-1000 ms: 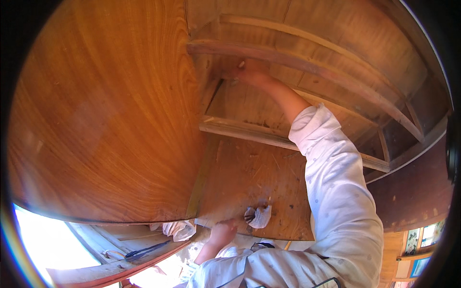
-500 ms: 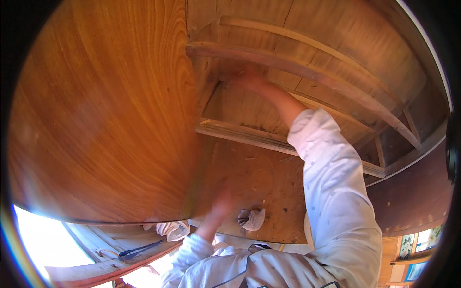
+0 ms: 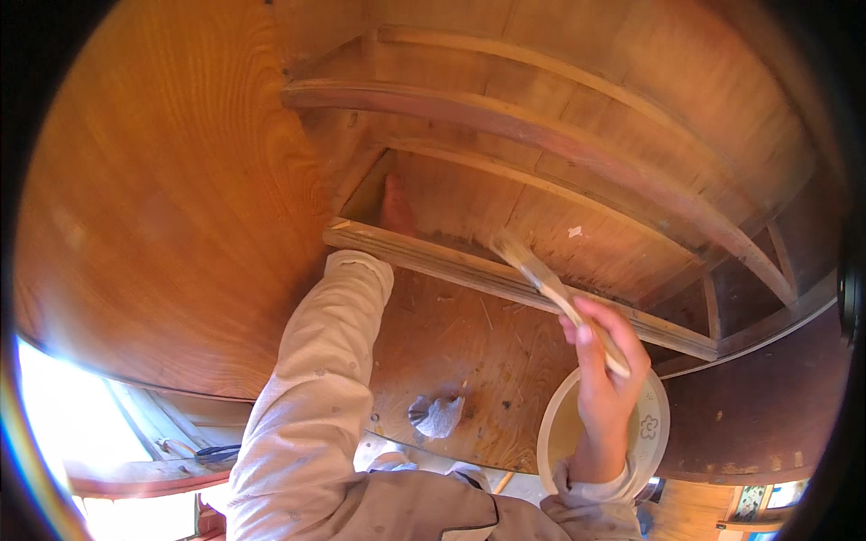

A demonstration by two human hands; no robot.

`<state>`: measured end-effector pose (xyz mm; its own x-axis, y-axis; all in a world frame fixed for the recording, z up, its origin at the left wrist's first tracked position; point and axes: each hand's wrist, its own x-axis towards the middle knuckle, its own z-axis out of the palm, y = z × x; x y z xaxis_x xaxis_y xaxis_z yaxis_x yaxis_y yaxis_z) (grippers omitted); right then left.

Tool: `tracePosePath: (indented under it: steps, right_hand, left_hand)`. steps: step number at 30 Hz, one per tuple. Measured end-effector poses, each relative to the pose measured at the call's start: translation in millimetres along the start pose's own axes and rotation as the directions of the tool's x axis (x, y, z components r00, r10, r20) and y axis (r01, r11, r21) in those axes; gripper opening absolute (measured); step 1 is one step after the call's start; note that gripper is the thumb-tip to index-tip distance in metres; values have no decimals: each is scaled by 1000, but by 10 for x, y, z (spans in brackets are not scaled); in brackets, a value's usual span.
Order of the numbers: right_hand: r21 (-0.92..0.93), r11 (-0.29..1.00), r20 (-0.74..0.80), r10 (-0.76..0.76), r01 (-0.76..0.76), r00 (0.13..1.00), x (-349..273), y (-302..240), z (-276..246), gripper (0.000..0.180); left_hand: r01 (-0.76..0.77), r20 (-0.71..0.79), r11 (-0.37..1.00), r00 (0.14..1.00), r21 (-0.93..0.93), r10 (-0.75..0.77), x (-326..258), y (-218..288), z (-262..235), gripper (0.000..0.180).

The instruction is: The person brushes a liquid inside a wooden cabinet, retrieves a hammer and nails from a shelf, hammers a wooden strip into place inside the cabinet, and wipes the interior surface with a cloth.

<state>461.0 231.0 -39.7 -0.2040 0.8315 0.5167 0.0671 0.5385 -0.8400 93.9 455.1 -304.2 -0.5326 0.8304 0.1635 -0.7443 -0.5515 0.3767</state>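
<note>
My right hand (image 3: 609,347) pinches the pale wooden handle of a flat paintbrush (image 3: 544,279). Its light bristles point up and left, over the slatted rail (image 3: 433,260) of a wooden cabinet's inner frame. Behind that rail, at the left corner of the recess, my left hand (image 3: 395,207) reaches in; it is dim, smeared and partly hidden, so its fingers do not show clearly. Below my right hand is a whitish round plastic tub (image 3: 548,433), its inside partly covered by the wrist. A crumpled grey-white cloth (image 3: 437,417) lies on the brown wooden panel (image 3: 419,334) between my arms.
A large varnished wood panel (image 3: 162,225) fills the left side. Curved wooden ribs (image 3: 541,131) cross the recess above. A small white patch (image 3: 575,232) shows on the inner boards. Dark cord or tool handles (image 3: 216,453) lie on a ledge at lower left.
My right arm has drawn back out of the recess, and its hand now shows a paintbrush. My left hand has gone up into the recess. The tub has come into view at right.
</note>
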Motion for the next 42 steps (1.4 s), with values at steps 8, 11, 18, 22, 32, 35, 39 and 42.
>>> tracePosePath:
  steps: [8, 11, 18, 22, 32, 35, 39, 42]
  right_hand:
    - [77, 978, -97, 202, -195, 975, -442, 179, -417, 18]
    - [60, 981, -114, 189, -183, 975, -627, 195, -603, 19]
    - [-85, 980, -94, 170, -178, 981, -1244, 300, -1077, 20]
    - [75, 916, -131, 401, -394, 907, -1446, 350, -1047, 21]
    - [225, 788, -41, 595, -573, 803, -1688, 469, -769, 17]
    - [290, 736, 16, 636, -612, 772, -1811, 641, -505, 18]
    - [230, 801, 18, 565, -553, 825, -1966, 806, -237, 21]
    - [213, 765, -23, 625, -607, 780, -2236, 981, -151, 22]
  left_hand:
    - [-65, 150, -711, 960, -701, -235, -181, 25, 184, 55]
    - [-208, 1, -817, 969, -537, -247, -501, 40, 726, 53]
    - [-156, 1, -706, 976, -691, -216, -476, 47, 756, 50]
    - [-112, 118, -887, 976, -448, -183, -434, -160, 737, 55]
    - [-473, 231, -687, 705, -552, -671, -876, 320, 500, 51]
    - [-545, 136, -656, 706, -522, -695, -814, 432, 593, 51]
    - [-582, -63, -632, 759, -512, -648, -919, 360, 689, 51]
    - [-579, -136, -623, 781, -526, -610, -1007, 268, 818, 51]
